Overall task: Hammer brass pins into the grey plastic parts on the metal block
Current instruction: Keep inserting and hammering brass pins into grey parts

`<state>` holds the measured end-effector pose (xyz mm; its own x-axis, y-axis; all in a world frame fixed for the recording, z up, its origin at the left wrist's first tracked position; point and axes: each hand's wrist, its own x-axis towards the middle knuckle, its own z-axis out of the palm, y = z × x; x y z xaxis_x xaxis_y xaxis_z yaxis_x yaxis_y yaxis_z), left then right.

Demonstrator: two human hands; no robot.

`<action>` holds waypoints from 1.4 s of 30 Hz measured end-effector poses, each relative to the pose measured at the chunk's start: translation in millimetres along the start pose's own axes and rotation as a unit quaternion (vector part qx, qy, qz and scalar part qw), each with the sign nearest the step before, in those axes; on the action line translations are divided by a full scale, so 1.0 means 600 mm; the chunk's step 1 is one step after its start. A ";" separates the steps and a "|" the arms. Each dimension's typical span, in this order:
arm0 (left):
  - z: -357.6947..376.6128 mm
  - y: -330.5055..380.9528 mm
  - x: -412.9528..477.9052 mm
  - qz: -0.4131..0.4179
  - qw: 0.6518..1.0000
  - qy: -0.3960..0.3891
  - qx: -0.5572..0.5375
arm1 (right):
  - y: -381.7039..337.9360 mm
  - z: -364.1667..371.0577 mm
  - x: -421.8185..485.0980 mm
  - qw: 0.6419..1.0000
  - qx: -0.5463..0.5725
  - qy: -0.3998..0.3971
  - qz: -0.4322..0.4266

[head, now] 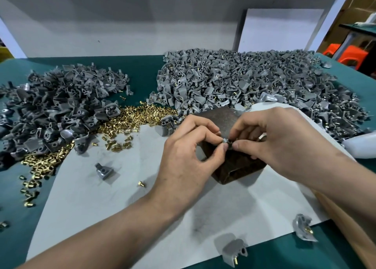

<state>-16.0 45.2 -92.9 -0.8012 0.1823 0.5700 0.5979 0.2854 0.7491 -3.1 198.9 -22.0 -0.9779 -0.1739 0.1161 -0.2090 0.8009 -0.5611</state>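
A small grey plastic part [225,141] is pinched by the left hand [189,156] and the right hand [280,144] over a rusty brown metal block [234,165] set on a white sheet [122,197]. Grey part heaps [244,79] and brass pins [130,120] are strewn over the teal table [274,252], with orange stools [354,54] seen beyond.

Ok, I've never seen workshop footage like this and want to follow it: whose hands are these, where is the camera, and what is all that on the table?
There is no machine here. A person works bare-handed, and the single camera sits on their head, looking down. Their left hand and right hand both pinch one small grey plastic part above a dark metal block. The block stands on a white sheet over the green table. Behind lie a left heap of grey parts and a bigger right heap, with loose brass pins spilled in front. A near-edge part already carries a pin.
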 end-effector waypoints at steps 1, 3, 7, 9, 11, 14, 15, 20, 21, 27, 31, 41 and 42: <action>0.000 0.000 0.000 0.002 1.000 -0.001 0.000 | -0.001 0.000 0.000 1.000 -0.012 -0.003 -0.002; 0.000 -0.001 0.000 0.008 1.000 -0.005 0.002 | -0.002 0.000 0.000 0.999 -0.031 -0.011 -0.002; 0.001 -0.002 0.000 0.010 1.000 -0.010 -0.001 | -0.003 -0.005 -0.001 0.999 -0.038 -0.018 0.000; 0.001 -0.001 -0.001 0.008 1.000 -0.010 0.000 | -0.003 -0.005 -0.002 0.999 -0.043 -0.013 -0.003; 0.001 -0.001 -0.001 0.009 1.000 -0.010 0.001 | -0.004 -0.003 -0.003 0.997 -0.076 0.004 -0.020; 0.001 0.000 -0.001 0.007 1.000 -0.014 0.004 | -0.008 0.000 -0.005 0.992 -0.117 0.025 -0.034; 0.000 0.000 -0.001 0.005 1.000 -0.014 0.006 | -0.009 0.000 -0.005 0.992 -0.115 0.027 -0.037; -0.004 0.002 0.000 -0.005 1.000 -0.016 0.020 | -0.011 -0.016 -0.006 0.995 0.089 0.032 0.015; -0.005 0.003 0.001 -0.009 0.999 -0.016 0.026 | -0.013 -0.019 -0.007 0.991 0.130 0.025 0.020; -0.008 0.012 -0.001 0.072 0.996 0.026 0.045 | -0.020 -0.014 -0.009 0.957 0.283 -0.039 0.048; -0.009 0.009 -0.004 0.133 0.990 0.032 0.038 | -0.018 -0.018 -0.008 0.938 0.337 -0.065 0.054; -0.011 0.011 -0.003 0.115 0.989 0.087 0.012 | -0.014 -0.012 -0.007 0.898 0.424 -0.066 0.096; -0.011 0.012 -0.002 0.119 0.989 0.089 0.015 | -0.013 -0.011 -0.007 0.892 0.436 -0.063 0.100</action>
<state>-10.4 40.9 -86.2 -0.6188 0.0793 0.7815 0.7658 0.2823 0.5777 2.6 197.0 -12.4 -0.9753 -0.1852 -0.1208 0.1071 0.0820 -0.9909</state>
